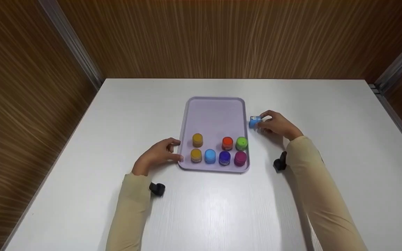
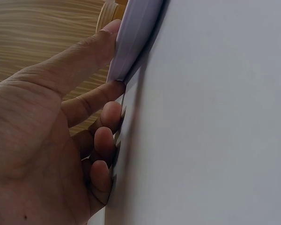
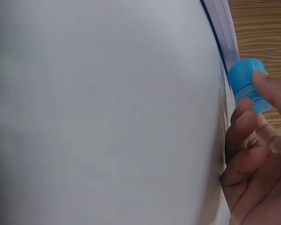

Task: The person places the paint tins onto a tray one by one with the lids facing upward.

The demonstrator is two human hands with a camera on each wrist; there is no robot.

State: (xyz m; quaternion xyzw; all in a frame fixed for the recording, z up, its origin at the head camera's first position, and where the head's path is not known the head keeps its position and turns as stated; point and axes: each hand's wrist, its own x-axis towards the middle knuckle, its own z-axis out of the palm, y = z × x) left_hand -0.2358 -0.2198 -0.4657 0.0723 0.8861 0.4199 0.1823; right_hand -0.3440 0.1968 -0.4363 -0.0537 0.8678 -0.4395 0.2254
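Just beyond the right rim of the lilac tray (image 1: 215, 115), my right hand (image 1: 274, 124) pinches a small light-blue paint jar (image 1: 254, 122) between thumb and fingers. The right wrist view shows the tilted jar (image 3: 247, 80) close beside the tray's edge, with the thumb across its side. At the tray's left rim rests my left hand (image 1: 159, 152), its thumb and index finger extended and touching the edge. In the left wrist view, the thumb lies at the rim and the other fingers bend loosely near the table.
On the tray's near half stand two ochre jars (image 1: 197, 140), a light-blue jar (image 1: 210, 156), a dark-blue jar (image 1: 224, 158), a magenta jar (image 1: 240, 158), a red jar (image 1: 227, 143) and a green jar (image 1: 242, 143). Wood-grain panels (image 1: 222, 38) border the white table (image 1: 201, 209).
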